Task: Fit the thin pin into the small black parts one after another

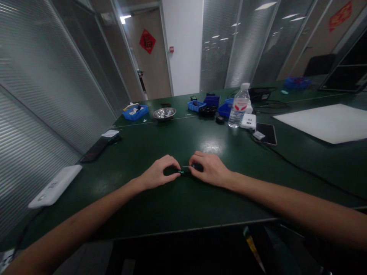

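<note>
Just above the green tabletop (pixel 149 214), my left hand (pixel 160 172) pinches a small dark piece with a green patch (pixel 181 172) between thumb and fingertips. My right hand (pixel 213 169) is closed opposite it, a short gap away. Its thumb and fingers grip a small dark object (pixel 197 167), and a thin pale rod (pixel 185 166) sticks out from the fingertips towards the left hand. The exact kind of either small item is too small and blurred to make out. I cannot tell whether the rod touches the dark piece.
At the back are a blue tray (pixel 137 113), a metal bowl (pixel 164 114) with small parts, more blue bins (pixel 196 105) and a water bottle (pixel 239 106). A tablet (pixel 266 133), white board (pixel 329 122) and black cable (pixel 301 168) lie right; a white device (pixel 56 187) lies left.
</note>
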The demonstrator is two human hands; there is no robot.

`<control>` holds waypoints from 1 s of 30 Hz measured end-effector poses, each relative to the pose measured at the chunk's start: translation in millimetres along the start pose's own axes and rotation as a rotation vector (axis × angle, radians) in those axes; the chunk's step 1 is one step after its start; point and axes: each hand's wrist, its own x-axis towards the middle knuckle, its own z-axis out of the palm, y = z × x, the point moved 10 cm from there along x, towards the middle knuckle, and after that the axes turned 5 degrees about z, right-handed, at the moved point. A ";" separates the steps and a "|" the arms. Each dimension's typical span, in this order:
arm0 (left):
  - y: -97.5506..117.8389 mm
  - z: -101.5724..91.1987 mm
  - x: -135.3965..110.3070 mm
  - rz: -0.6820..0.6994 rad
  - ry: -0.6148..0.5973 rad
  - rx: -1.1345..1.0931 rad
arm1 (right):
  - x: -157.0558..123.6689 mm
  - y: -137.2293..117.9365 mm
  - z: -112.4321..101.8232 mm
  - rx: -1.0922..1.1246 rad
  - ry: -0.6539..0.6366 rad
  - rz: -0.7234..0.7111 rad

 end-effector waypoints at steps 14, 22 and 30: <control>0.3 0.0 0.0 0.022 0.006 0.073 | 0.4 -4.3 3.5 -0.013 -0.025 -0.035; -5.5 13.3 -3.0 0.060 -0.033 0.104 | 0.3 -5.4 4.7 -0.014 -0.036 -0.036; -4.1 3.8 -4.6 0.075 0.013 -0.012 | 0.2 -4.5 6.1 -0.028 -0.037 -0.034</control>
